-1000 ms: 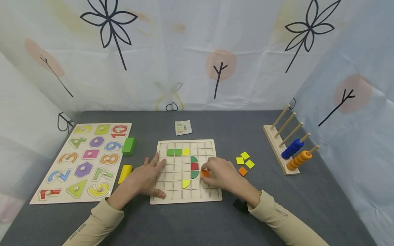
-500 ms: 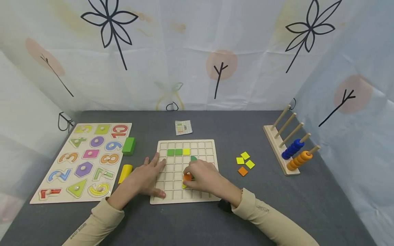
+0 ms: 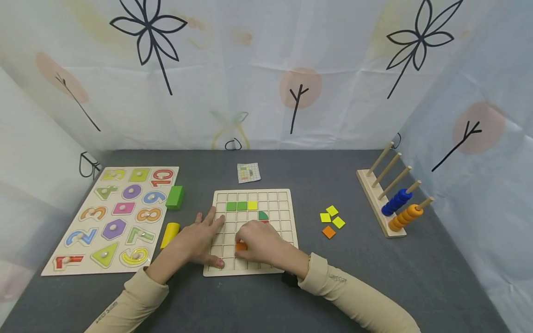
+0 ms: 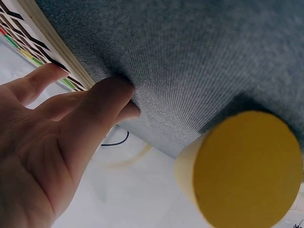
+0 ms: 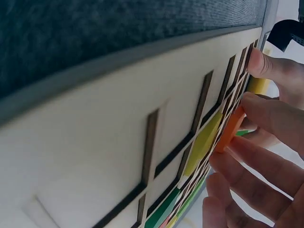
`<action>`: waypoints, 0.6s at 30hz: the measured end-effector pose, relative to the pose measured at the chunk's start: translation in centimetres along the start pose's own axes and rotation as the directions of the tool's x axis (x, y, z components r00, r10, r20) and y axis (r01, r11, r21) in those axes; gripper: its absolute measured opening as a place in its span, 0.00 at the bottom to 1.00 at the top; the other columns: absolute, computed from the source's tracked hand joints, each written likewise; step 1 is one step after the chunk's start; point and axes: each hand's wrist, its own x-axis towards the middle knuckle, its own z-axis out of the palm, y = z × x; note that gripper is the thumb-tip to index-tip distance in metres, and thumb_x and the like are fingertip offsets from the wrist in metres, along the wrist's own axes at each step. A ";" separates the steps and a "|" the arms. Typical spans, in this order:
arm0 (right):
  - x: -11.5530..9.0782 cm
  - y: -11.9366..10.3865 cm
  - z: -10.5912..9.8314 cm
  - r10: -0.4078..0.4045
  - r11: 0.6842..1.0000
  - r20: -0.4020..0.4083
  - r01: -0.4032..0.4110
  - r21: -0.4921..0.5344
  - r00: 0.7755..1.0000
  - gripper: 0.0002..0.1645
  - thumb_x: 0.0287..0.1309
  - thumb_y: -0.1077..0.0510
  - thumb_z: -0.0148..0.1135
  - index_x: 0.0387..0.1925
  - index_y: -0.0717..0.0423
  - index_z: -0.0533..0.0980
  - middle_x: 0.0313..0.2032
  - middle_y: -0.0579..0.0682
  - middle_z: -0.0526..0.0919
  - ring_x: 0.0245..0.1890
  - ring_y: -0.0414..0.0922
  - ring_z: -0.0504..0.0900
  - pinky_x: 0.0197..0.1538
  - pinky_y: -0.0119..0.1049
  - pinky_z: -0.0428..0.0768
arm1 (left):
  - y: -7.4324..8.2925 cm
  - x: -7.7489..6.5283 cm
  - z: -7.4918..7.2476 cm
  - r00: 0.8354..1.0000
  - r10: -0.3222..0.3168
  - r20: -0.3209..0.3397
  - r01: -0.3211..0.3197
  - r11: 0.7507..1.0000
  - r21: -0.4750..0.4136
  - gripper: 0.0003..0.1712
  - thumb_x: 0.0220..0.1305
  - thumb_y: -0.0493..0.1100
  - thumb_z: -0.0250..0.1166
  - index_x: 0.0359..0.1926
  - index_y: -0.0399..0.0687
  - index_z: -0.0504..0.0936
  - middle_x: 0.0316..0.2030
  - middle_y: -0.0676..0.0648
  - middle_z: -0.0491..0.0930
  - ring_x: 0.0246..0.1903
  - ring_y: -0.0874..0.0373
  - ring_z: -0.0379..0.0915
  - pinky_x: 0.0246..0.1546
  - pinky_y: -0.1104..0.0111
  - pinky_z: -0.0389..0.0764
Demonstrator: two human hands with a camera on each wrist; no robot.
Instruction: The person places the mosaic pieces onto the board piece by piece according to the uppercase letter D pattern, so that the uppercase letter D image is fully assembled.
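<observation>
My right hand pinches an orange square tile low over the wooden grid board, left of its middle. In the right wrist view the orange tile stands between thumb and fingertips, close to the grid, with a yellow tile beside it. Fingers spread, my left hand rests along the board's left edge. Two green tiles and a yellow square tile lie in an upper row. A green rounded tile shows above a partly covered red tile.
Right of the board lie several yellow tiles and one orange tile. A peg stand with rings is farther right. A small pattern card lies behind. Leftward are a yellow cylinder, a green block and a number puzzle.
My right hand has carried the orange tile leftward and slightly nearer across the board, from right of the red tile to left of the middle. The left hand has stayed in place.
</observation>
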 end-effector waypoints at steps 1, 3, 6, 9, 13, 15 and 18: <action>0.0 0.0 0.1 -0.003 1.000 -0.002 0.003 -0.003 1.000 0.12 0.52 0.53 0.76 0.20 0.48 0.81 0.16 0.35 0.64 0.21 0.33 0.61 0.20 0.25 0.58 | 0.0 0.0 0.0 1.000 0.001 0.000 -0.001 1.000 -0.001 0.71 0.38 0.68 0.82 0.76 0.37 0.61 0.78 0.25 0.50 0.70 0.15 0.55 0.58 0.32 0.74; 0.0 -0.1 0.2 -0.008 1.000 -0.003 0.008 -0.004 1.000 0.11 0.51 0.53 0.77 0.20 0.48 0.81 0.16 0.35 0.65 0.21 0.33 0.62 0.20 0.25 0.58 | 0.0 0.0 0.0 1.000 0.001 0.001 -0.001 1.000 -0.003 0.71 0.37 0.68 0.82 0.76 0.37 0.61 0.78 0.25 0.50 0.70 0.15 0.55 0.58 0.31 0.74; 0.0 -0.1 0.3 -0.010 1.000 -0.003 0.010 -0.003 1.000 0.10 0.51 0.53 0.78 0.21 0.48 0.83 0.17 0.36 0.69 0.22 0.33 0.63 0.20 0.24 0.59 | 0.0 0.0 0.0 1.000 0.001 0.000 -0.001 1.000 -0.005 0.72 0.37 0.68 0.82 0.76 0.37 0.61 0.78 0.25 0.50 0.70 0.15 0.54 0.57 0.31 0.74; 0.0 -0.1 0.4 -0.006 1.000 -0.002 0.006 -0.002 1.000 0.08 0.51 0.54 0.78 0.23 0.48 0.85 0.18 0.37 0.76 0.23 0.33 0.66 0.21 0.24 0.62 | 0.0 -0.1 0.0 1.000 0.001 -0.002 -0.001 1.000 -0.003 0.72 0.37 0.68 0.82 0.76 0.37 0.61 0.77 0.25 0.50 0.70 0.15 0.54 0.57 0.31 0.74; 0.1 -0.1 0.5 0.001 1.000 0.007 -0.001 0.004 1.000 0.07 0.51 0.53 0.79 0.27 0.48 0.87 0.23 0.38 0.84 0.24 0.32 0.72 0.23 0.24 0.67 | -0.1 -0.1 0.0 1.000 0.002 -0.006 -0.002 1.000 -0.003 0.71 0.37 0.67 0.83 0.76 0.36 0.61 0.77 0.25 0.51 0.70 0.15 0.54 0.57 0.31 0.74; 0.1 -0.1 0.5 0.001 1.000 0.013 -0.001 0.002 1.000 0.07 0.51 0.52 0.79 0.28 0.48 0.88 0.24 0.38 0.85 0.25 0.32 0.74 0.24 0.24 0.69 | -0.1 -0.1 0.1 1.000 0.003 -0.006 -0.003 1.000 -0.006 0.71 0.37 0.67 0.82 0.76 0.36 0.61 0.77 0.25 0.51 0.70 0.15 0.54 0.57 0.31 0.74; 0.1 -0.1 0.5 -0.003 1.000 0.018 0.003 -0.005 1.000 0.05 0.52 0.54 0.79 0.29 0.48 0.88 0.26 0.39 0.86 0.27 0.33 0.76 0.25 0.24 0.71 | -0.1 -0.1 0.1 1.000 0.004 -0.005 -0.004 1.000 -0.009 0.71 0.38 0.67 0.82 0.76 0.37 0.61 0.77 0.25 0.51 0.70 0.16 0.54 0.57 0.31 0.74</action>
